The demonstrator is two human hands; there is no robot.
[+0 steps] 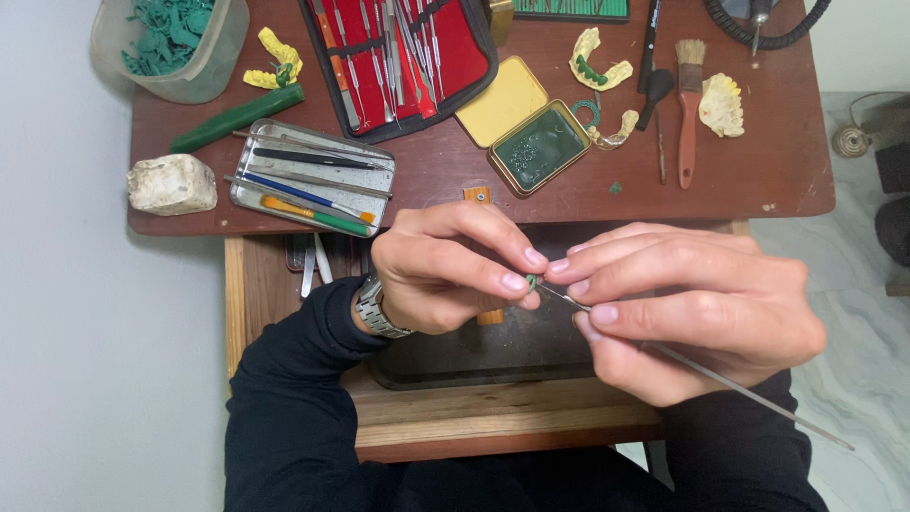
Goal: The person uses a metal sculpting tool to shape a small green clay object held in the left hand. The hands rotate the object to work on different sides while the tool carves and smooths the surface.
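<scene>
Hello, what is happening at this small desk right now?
A person in black sleeves works over a wooden desk. The left hand pinches a tiny green piece between its fingertips. The right hand holds a thin metal tool, with its tip at that piece. Behind the hands lie an open tin of green material, a red case of instruments, a metal tray of tools, a brush and several yellowish dental casts.
</scene>
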